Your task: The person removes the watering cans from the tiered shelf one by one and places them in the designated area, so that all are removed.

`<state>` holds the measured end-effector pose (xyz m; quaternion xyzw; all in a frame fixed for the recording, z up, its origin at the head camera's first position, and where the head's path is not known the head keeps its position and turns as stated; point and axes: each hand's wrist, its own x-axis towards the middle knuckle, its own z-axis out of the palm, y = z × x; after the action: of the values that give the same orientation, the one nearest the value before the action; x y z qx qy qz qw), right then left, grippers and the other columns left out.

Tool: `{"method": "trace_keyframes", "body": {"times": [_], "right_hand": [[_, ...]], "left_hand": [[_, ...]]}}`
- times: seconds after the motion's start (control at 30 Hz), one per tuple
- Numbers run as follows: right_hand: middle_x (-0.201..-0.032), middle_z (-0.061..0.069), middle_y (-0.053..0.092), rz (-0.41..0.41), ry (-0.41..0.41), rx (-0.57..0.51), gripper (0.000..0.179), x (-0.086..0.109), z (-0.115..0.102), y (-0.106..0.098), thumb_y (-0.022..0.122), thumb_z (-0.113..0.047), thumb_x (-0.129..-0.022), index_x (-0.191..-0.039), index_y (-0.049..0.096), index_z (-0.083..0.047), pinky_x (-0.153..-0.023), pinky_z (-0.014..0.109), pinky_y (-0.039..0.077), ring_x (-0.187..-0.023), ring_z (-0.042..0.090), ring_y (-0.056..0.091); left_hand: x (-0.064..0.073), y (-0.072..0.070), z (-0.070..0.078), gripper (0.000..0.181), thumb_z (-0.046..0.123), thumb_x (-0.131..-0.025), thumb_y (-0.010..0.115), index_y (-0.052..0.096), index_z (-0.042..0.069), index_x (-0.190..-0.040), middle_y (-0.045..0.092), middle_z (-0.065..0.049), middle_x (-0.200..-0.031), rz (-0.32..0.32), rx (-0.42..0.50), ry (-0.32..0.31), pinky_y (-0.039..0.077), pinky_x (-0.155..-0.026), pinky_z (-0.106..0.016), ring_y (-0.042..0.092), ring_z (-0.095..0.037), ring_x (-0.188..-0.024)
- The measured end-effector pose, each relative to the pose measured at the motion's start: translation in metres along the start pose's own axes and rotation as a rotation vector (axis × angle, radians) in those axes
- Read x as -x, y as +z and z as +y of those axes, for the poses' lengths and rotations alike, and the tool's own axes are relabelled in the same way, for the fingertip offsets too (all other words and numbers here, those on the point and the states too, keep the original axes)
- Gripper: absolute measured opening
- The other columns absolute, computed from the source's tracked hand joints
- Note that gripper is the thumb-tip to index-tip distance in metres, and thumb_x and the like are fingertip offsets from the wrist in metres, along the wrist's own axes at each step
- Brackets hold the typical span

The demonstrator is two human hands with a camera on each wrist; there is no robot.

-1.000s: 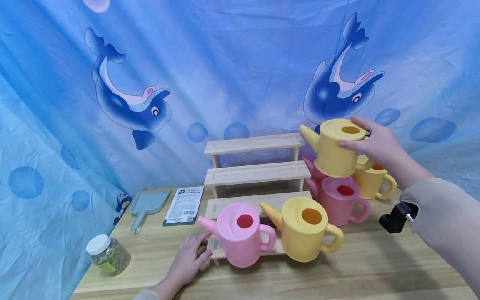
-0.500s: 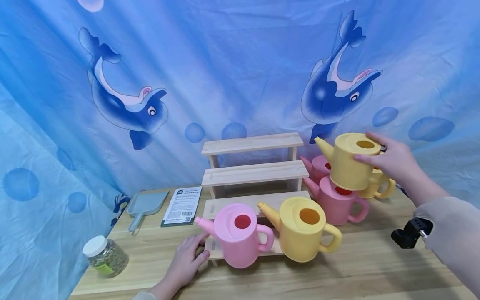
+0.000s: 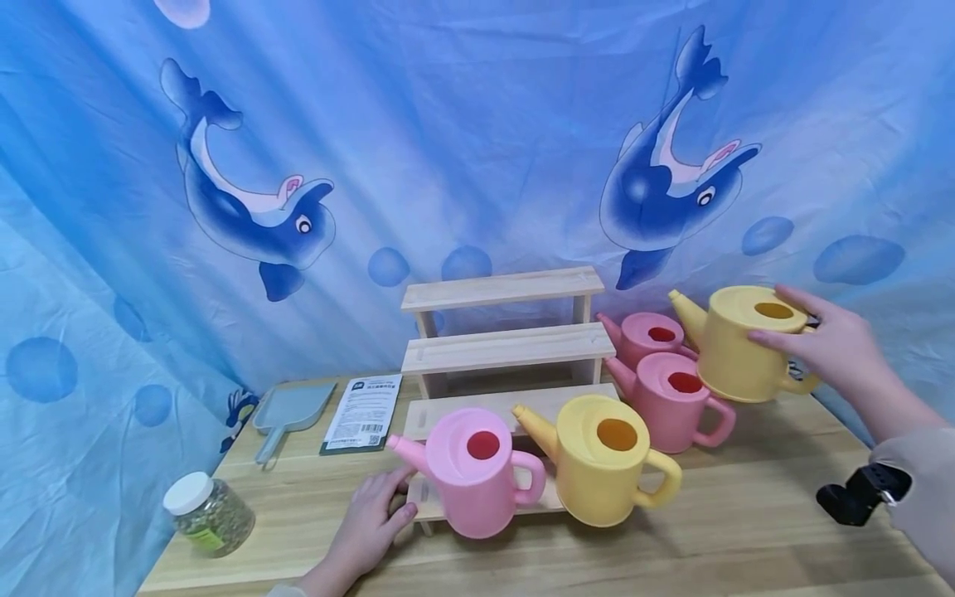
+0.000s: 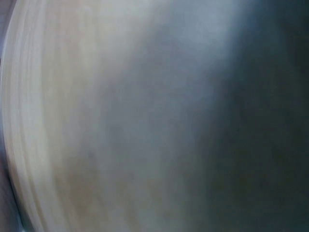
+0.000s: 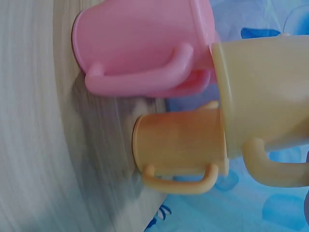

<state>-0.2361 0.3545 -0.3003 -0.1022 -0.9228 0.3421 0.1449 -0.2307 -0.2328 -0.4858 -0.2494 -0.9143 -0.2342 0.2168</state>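
My right hand (image 3: 839, 342) grips a yellow watering can (image 3: 734, 356) by its upper body, thumb on the near side. In the head view this can hangs upright at the far right, overlapping a second yellow can behind it. The right wrist view shows that other yellow can (image 5: 178, 145) standing on the table. My left hand (image 3: 370, 516) rests at the left end of the lowest step of a tiered wooden stand (image 3: 507, 350). On that step sit a light pink watering can (image 3: 477, 497) and a yellow one (image 3: 600, 489), spouts pointing left.
Two darker pink watering cans (image 3: 660, 414) stand right of the stand, one behind the other. To the left lie a grey-blue dustpan (image 3: 294, 406), a printed packet (image 3: 363, 414) and a white-lidded jar (image 3: 212, 514). A blue dolphin curtain (image 3: 477, 166) hangs behind the table.
My right hand has carried the yellow watering can right and downward, past the darker pink cans and in front of the other yellow one. The left hand stays at the stand.
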Motion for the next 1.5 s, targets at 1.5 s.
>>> {"method": "trace_keyframes", "body": {"times": [1.5], "right_hand": [[-0.143, 0.036, 0.018, 0.022, 0.071, 0.103, 0.104, 0.035, 0.105, 0.047, 0.062, -0.056, -0.081, -0.149, 0.005, -0.002, -0.080, 0.069, 0.029, -0.116, 0.060, 0.027]], "left_hand": [[-0.005, -0.005, 0.002, 0.047, 0.032, -0.089, 0.057, 0.051, 0.015, -0.133, 0.058, 0.004, -0.099, -0.066, 0.034, -0.025, 0.037, -0.082, -0.046, 0.049, -0.016, -0.092]]}}
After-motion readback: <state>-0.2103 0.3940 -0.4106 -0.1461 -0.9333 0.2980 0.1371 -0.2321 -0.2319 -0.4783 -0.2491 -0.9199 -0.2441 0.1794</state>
